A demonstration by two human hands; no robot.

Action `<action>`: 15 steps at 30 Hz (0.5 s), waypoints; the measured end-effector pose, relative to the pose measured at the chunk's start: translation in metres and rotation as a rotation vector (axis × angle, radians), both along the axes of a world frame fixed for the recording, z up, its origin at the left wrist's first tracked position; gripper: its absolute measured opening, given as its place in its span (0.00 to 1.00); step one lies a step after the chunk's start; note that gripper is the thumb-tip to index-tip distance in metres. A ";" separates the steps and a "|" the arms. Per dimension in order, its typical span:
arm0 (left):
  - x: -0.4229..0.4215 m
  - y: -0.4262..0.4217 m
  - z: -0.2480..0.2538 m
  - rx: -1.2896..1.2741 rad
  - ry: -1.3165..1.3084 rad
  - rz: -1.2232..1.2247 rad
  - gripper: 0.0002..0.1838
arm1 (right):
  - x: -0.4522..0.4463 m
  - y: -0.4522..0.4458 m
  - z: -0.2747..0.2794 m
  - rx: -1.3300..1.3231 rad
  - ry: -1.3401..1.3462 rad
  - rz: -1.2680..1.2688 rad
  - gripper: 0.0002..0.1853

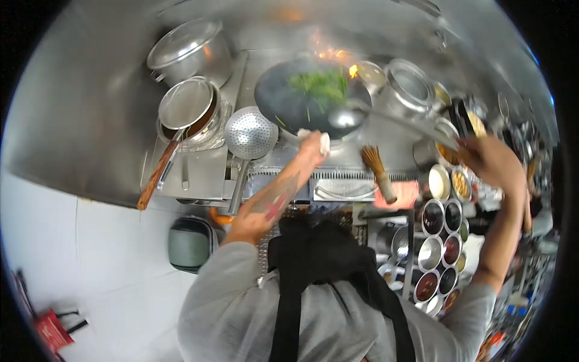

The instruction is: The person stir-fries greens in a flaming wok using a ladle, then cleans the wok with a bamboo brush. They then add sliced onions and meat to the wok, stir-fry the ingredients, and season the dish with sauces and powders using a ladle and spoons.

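Note:
A dark wok point(274, 93) sits on the stove with long green leafy vegetables point(322, 86) in it, blurred by motion. Flames point(333, 53) flare at its far edge. My left hand point(310, 146) is closed on a folded white cloth point(324, 143) at the wok's near rim; the grip beneath the cloth is hidden. In my right hand point(490, 161) is the long handle of a ladle point(409, 123), and its bowl hangs over the right side of the wok, close to the vegetables. A perforated strainer point(251, 133) lies just left of the wok.
At the left stand a lidded pot point(187, 54) and a mesh sieve point(186, 104) resting on a pot. A bamboo brush point(379, 172) and a pink cloth point(405, 194) lie on the near ledge. Several sauce containers point(430, 252) line the right side.

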State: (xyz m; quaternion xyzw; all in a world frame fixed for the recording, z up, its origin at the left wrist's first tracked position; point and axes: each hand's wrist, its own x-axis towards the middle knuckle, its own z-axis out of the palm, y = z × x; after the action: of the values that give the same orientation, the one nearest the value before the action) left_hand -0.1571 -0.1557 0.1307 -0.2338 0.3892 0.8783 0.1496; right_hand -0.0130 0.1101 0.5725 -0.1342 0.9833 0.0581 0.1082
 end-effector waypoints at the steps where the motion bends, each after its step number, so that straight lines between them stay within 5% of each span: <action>1: 0.036 0.007 0.063 0.039 -0.150 0.076 0.08 | 0.013 -0.001 0.016 0.043 -0.107 -0.090 0.10; 3: 0.056 0.005 0.110 0.134 -0.175 0.074 0.07 | 0.026 0.030 0.001 -0.119 0.076 0.106 0.14; 5: 0.050 0.000 0.155 0.128 -0.197 0.044 0.07 | 0.020 -0.001 -0.010 -0.069 -0.018 0.045 0.17; 8: -0.017 0.027 0.056 0.238 -0.074 0.058 0.09 | -0.032 -0.018 -0.103 -0.155 0.084 0.144 0.15; 12: 0.007 0.049 -0.038 0.179 0.018 0.033 0.06 | -0.063 -0.036 -0.214 -0.255 0.291 0.087 0.17; 15: 0.050 0.045 -0.022 0.133 -0.030 0.070 0.10 | -0.041 -0.012 -0.234 -0.372 0.389 0.022 0.19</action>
State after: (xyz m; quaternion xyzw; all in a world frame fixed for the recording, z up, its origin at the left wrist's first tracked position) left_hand -0.1073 -0.1102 0.1087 -0.2501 0.3193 0.9033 0.1398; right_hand -0.0540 0.0982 0.3383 -0.1490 0.9778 -0.0977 -0.1100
